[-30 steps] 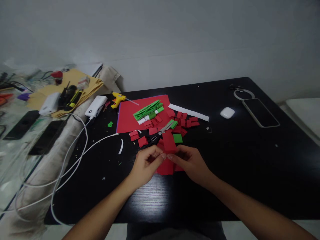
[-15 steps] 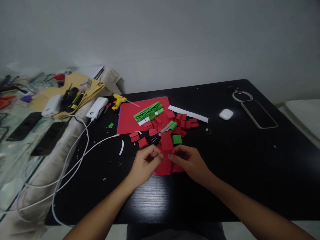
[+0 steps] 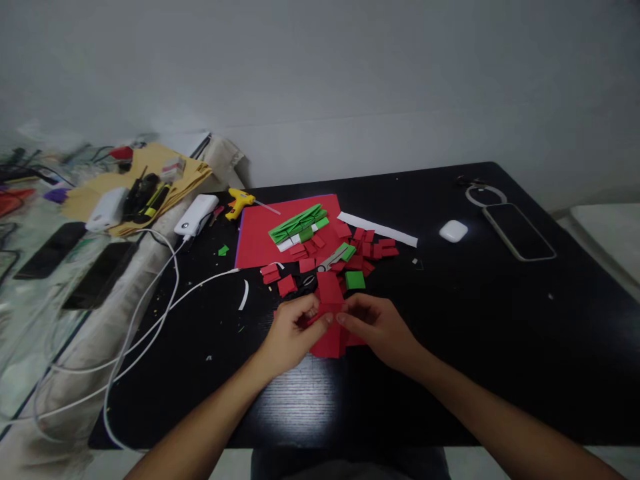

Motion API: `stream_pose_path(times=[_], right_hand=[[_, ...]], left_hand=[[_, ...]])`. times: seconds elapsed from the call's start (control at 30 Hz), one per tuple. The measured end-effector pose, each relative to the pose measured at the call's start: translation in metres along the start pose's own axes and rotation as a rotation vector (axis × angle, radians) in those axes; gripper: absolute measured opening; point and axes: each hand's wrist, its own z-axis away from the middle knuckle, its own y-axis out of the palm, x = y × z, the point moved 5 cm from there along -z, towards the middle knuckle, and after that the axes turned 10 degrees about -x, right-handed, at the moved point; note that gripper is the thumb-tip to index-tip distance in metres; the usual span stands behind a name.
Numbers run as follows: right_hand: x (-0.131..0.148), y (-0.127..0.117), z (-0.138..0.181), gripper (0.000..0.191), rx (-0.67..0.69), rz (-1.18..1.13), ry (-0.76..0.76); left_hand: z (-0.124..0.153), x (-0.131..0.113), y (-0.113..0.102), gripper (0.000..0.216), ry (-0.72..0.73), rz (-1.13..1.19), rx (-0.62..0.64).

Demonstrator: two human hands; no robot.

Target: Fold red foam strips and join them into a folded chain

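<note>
Between my two hands is a folded piece of red paper (image 3: pixel 330 333), upright and partly covered by my fingers. My left hand (image 3: pixel 295 332) pinches its left side between thumb and fingers. Its right side is pinched by my right hand (image 3: pixel 383 330), the two thumbs close together near the middle. Just beyond lie small folded red paper pieces (image 3: pixel 287 286) and a green folded square (image 3: pixel 355 280). Scissors (image 3: pixel 333 259) lie among them, partly hidden. Farther back, a bundle of folded green paper strips (image 3: pixel 300 225) rests on a red sheet (image 3: pixel 253 237).
A yellow glue gun (image 3: pixel 240 203) and a white power bank (image 3: pixel 196 215) with a cable stand at the back left. A white paper strip (image 3: pixel 377 229) lies behind the pieces. To the right are a white earbud case (image 3: pixel 453 231) and a phone (image 3: pixel 519 231).
The red paper in my hands has tilted and shifted slightly left and down, showing more of the scissors behind it. Both hands keep their pinch.
</note>
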Motion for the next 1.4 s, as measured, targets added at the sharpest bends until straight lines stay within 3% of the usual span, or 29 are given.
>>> stream_pose_path(times=[0.4, 0.83, 1.4], right_hand=[[-0.001, -0.005, -0.004, 0.02, -0.049, -0.015, -0.014], [-0.007, 0.006, 0.004, 0.03, 0.13, -0.083, 0.072], [-0.006, 0.001, 0.0, 0.036, 0.083, -0.007, 0.039]], left_hand=[[-0.003, -0.002, -0.007, 0.026, -0.046, 0.059, -0.017], [0.001, -0.004, -0.001, 0.026, -0.015, 0.031, -0.007], [0.0, -0.002, 0.001, 0.027, -0.06, 0.013, 0.018]])
